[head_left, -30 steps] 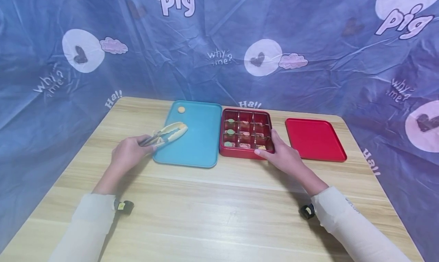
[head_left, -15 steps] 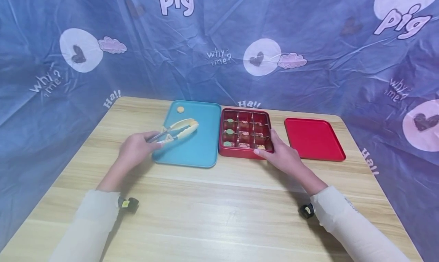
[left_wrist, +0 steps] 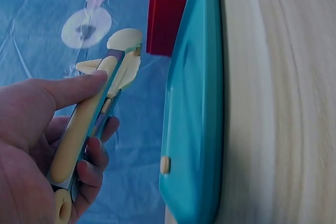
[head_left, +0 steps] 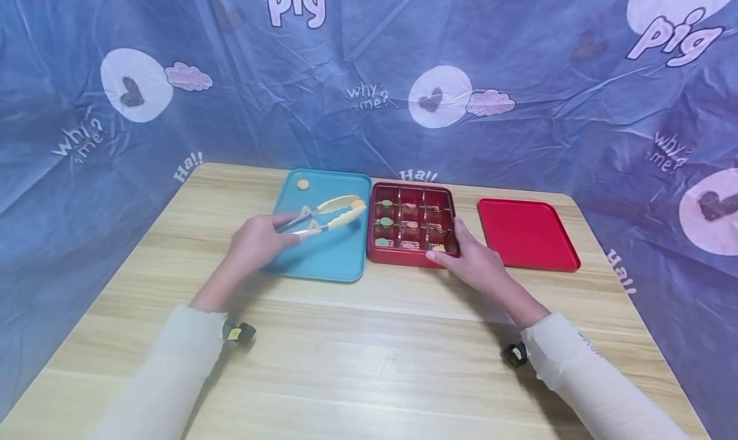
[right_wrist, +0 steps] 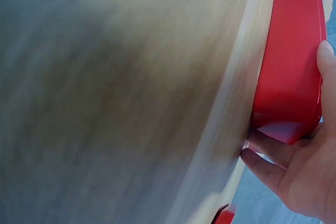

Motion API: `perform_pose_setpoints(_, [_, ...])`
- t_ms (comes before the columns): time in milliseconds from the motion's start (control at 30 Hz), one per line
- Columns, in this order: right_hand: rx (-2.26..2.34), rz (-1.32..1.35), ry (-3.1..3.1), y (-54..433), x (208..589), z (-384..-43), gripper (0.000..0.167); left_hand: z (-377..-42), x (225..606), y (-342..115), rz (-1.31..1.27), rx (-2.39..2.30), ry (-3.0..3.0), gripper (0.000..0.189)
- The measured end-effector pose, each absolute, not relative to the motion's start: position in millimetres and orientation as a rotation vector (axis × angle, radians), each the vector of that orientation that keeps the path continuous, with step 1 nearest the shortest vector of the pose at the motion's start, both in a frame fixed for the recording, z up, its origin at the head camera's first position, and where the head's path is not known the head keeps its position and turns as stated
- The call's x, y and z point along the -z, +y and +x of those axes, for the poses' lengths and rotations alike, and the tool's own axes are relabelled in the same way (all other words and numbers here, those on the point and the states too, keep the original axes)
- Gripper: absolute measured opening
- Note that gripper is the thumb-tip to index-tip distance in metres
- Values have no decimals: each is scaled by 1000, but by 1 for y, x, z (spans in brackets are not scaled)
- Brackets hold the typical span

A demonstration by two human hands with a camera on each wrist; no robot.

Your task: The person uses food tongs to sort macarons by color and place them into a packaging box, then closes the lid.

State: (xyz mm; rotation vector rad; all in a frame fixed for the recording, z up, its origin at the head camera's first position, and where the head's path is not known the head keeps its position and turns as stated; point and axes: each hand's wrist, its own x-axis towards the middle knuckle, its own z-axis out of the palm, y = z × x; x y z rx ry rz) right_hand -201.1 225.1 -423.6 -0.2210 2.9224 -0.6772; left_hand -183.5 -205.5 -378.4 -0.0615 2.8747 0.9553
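In the head view my left hand (head_left: 257, 240) grips cream-tipped tongs (head_left: 341, 217). Between the tong tips sits a small round yellow-orange cookie (head_left: 358, 205), above the right edge of the blue tray (head_left: 340, 264). In the left wrist view, the thumb presses one tong handle (left_wrist: 79, 135) and the fingers curl around the other side. My right hand (head_left: 477, 260) holds the right front corner of the red divided box (head_left: 398, 255), thumb on the front rim and fingers along the side. Green cookies (head_left: 385, 222) line its left column, pink ones (head_left: 412, 225) the middle, and a yellow one (head_left: 439, 248) lies front right.
Another round yellow cookie (head_left: 302, 184) lies at the tray's far left corner. The box stands close against the tray's right side. A flat red lid (head_left: 527, 235) lies to the right of the box. A blue printed cloth (head_left: 323, 107) hangs behind the wooden table (head_left: 357, 363).
My left hand has carried the tongs and the cookie rightward across the tray toward the box. The right hand and the box have stayed in place.
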Motion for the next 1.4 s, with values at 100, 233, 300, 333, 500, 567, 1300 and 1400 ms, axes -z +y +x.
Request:
perform_pose_setpoints(100, [675, -225, 2928, 226, 424, -201, 126, -187, 377, -194, -25, -954, 2871, 60])
perform_pose_setpoints(233, [675, -225, 2927, 226, 424, -201, 125, -191, 375, -178, 31, -974, 2853, 59])
perform_pose_setpoints(300, [679, -224, 2922, 225, 424, -201, 125, -193, 375, -170, 61, -982, 2860, 58])
perform_pose_setpoints(333, [683, -224, 2921, 225, 423, -201, 124, -194, 374, -166, 75, -991, 2860, 57])
perform_pose_setpoints(500, [685, -225, 2921, 225, 423, -201, 124, -198, 373, -148, 149, -1053, 2850, 56])
perform_pose_setpoints(567, [680, -229, 2923, 225, 424, -201, 124, -199, 371, -141, 162, -1072, 2835, 55])
perform_pose_setpoints(1300, [662, -208, 2921, 227, 423, -200, 126, -218, 370, -85, 267, -1032, 2782, 58])
perform_pose_setpoints(1400, [659, -208, 2921, 227, 423, -200, 126, -219, 370, -79, 268, -1020, 2772, 57])
